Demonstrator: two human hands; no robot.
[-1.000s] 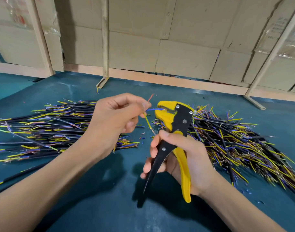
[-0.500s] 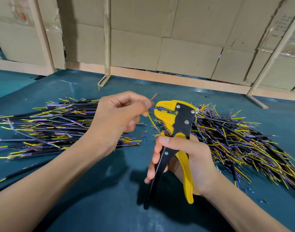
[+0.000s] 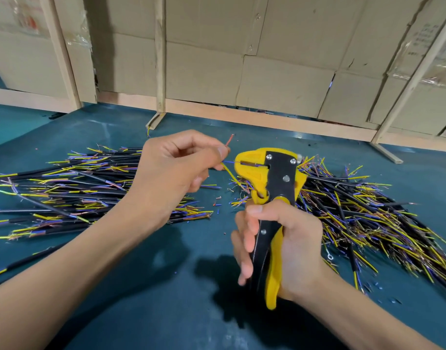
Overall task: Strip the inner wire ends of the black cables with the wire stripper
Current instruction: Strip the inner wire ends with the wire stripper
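My right hand (image 3: 287, 246) grips the yellow and black wire stripper (image 3: 272, 188) by its two handles, which are squeezed close together. The stripper stands upright with its jaws pointing left. My left hand (image 3: 173, 173) pinches a cable's inner wires beside the jaws: a blue wire (image 3: 228, 162) runs into the jaws, a red one (image 3: 230, 140) sticks up, a yellow one (image 3: 230, 175) hangs down. The cable's black sheath is hidden inside my left hand.
One pile of black cables (image 3: 65, 190) with yellow and blue ends lies on the left of the teal table (image 3: 166, 286), and a bigger pile (image 3: 363, 213) on the right. Small insulation scraps (image 3: 218, 202) dot the middle. Cardboard and wooden posts (image 3: 161, 59) close off the back.
The stripper's handles have been squeezed closer together by my right hand. The blue wire end now sits in the jaws. Both hands have stayed in nearly the same place.
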